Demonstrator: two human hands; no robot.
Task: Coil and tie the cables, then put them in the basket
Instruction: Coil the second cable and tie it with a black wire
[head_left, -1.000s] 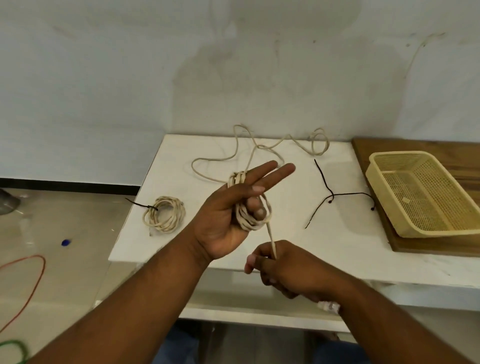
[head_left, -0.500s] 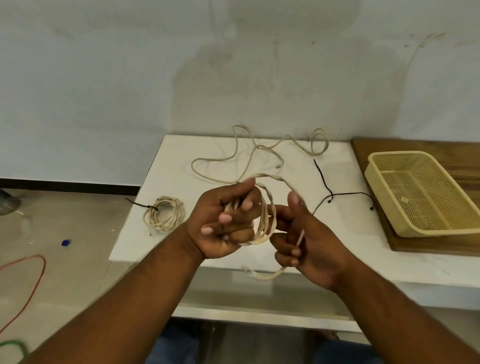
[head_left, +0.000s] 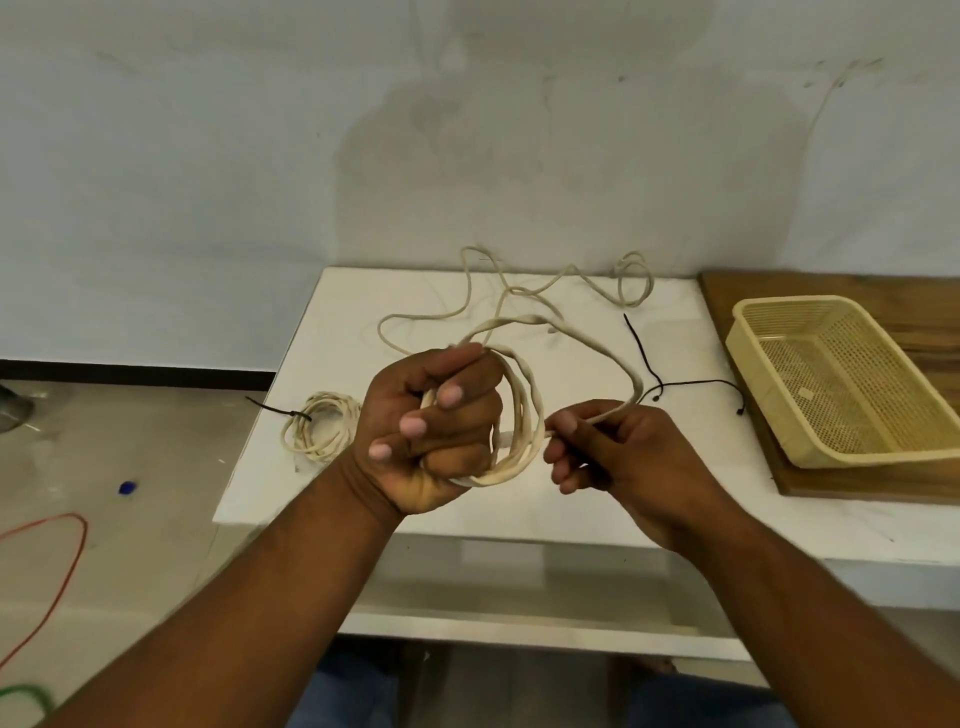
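Observation:
My left hand grips a coil of cream cable above the white table's near edge, fingers curled round several loops. My right hand pinches the same cable's free strand just right of the coil; that strand arcs up and over to the left hand. A loose cream cable sprawls across the far part of the table. A coiled cream cable bound with a black tie lies at the left edge. Black ties lie right of centre. The yellow mesh basket stands empty at the right.
The white table stands against a pale wall. A wooden board under the basket covers the right side. On the floor at left lie a red cable, a green cable and a small blue object.
My left fingers went from spread to curled round the coil. My right hand rose from below the coil to its right side, laying another loop over it.

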